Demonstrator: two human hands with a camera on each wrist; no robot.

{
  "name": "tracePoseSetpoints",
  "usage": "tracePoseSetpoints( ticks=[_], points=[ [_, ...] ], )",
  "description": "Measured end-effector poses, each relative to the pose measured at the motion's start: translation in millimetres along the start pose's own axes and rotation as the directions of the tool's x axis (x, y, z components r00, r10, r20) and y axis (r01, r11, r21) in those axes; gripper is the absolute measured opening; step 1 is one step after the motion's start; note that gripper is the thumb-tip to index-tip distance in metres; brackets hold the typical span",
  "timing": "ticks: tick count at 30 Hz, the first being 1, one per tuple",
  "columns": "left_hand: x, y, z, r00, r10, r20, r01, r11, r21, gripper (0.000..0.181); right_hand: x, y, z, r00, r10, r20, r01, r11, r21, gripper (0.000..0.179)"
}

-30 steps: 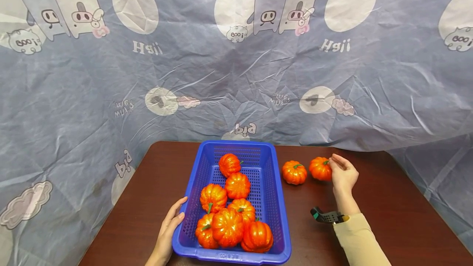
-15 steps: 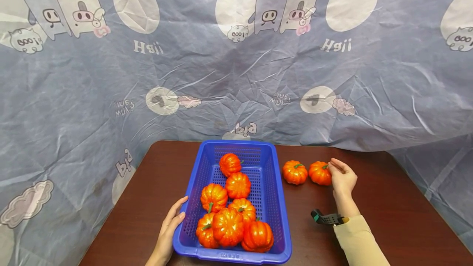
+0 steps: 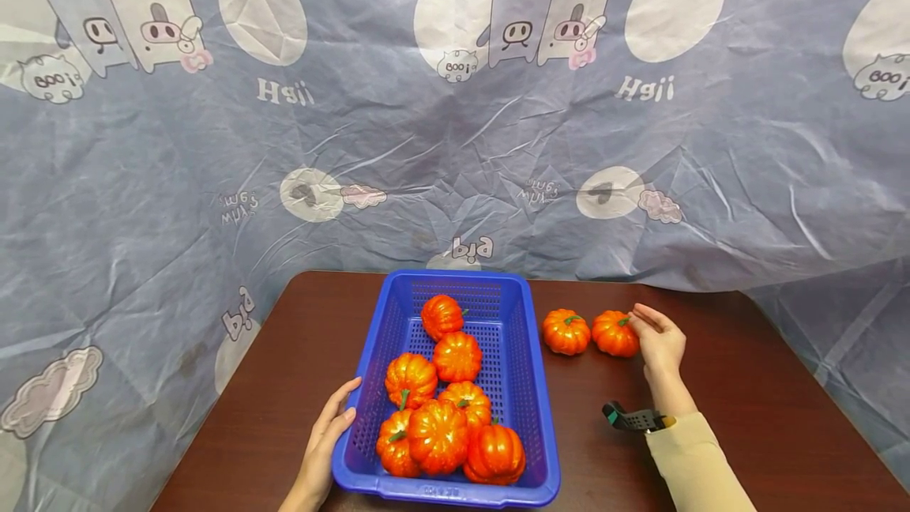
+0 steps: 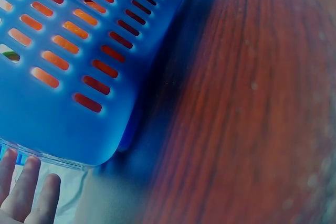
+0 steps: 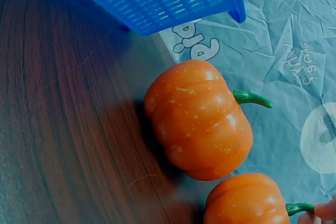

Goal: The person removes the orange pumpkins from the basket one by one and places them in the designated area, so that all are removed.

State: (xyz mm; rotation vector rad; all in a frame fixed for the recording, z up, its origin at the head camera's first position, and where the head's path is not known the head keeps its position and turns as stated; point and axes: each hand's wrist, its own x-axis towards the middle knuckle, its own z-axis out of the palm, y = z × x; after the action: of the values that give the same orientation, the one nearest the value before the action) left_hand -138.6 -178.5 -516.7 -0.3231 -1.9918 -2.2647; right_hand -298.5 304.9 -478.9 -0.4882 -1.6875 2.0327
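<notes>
In the head view, a blue plastic basket holds several small orange pumpkins. My left hand rests at the basket's left rim with fairly straight fingers; in the left wrist view its fingertips lie right at the rim. To the right of the basket, two pumpkins with green stems sit side by side on the table. The nearer-to-basket pumpkin is untouched. My right hand pinches the stem of the outer pumpkin; the right wrist view shows fingertips at that stem's end.
The dark brown wooden table ends at a grey-blue printed cloth hanging behind it. A black wrist strap device sticks out from the right wrist.
The outer pumpkin and my right hand have come down slightly, and the pumpkin has shifted a little toward its neighbour. My left hand and the basket stay put.
</notes>
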Motion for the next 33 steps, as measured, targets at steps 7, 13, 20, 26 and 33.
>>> tracePoseSetpoints(
  ticks=[7, 13, 20, 26, 33],
  points=[
    [-0.7, -0.2, -0.6, 1.000, 0.018, 0.024, -0.018, 1.000, -0.007, 0.043, 0.1, 1.1, -0.2, 1.000, -0.008, -0.010, 0.008, 1.000, 0.004, 0.026],
    [-1.0, 0.5, -0.3, 1.000, 0.020, 0.022, -0.019, 0.999, -0.025, 0.043, -2.8, -5.5, 3.5, 0.996, -0.067, -0.063, 0.068, 0.997, 0.027, 0.026],
    [-0.3, -0.3, -0.1, 1.000, -0.005, -0.017, 0.005, 1.000, -0.005, 0.043, -11.1, -23.8, 14.4, 0.989, -0.141, -0.033, 0.143, 0.989, 0.037, 0.027],
    [-0.6, -0.1, -1.5, 1.000, 0.007, 0.012, -0.007, 1.000, -0.016, 0.043, -23.0, -43.8, 28.7, 0.984, -0.174, 0.028, 0.170, 0.980, 0.101, 0.027],
    [-0.8, -0.7, -1.8, 1.000, 0.019, 0.023, -0.019, 0.999, -0.027, 0.043, -41.1, -67.3, 43.1, 0.974, -0.203, 0.099, 0.185, 0.968, 0.168, 0.026]
  ],
)
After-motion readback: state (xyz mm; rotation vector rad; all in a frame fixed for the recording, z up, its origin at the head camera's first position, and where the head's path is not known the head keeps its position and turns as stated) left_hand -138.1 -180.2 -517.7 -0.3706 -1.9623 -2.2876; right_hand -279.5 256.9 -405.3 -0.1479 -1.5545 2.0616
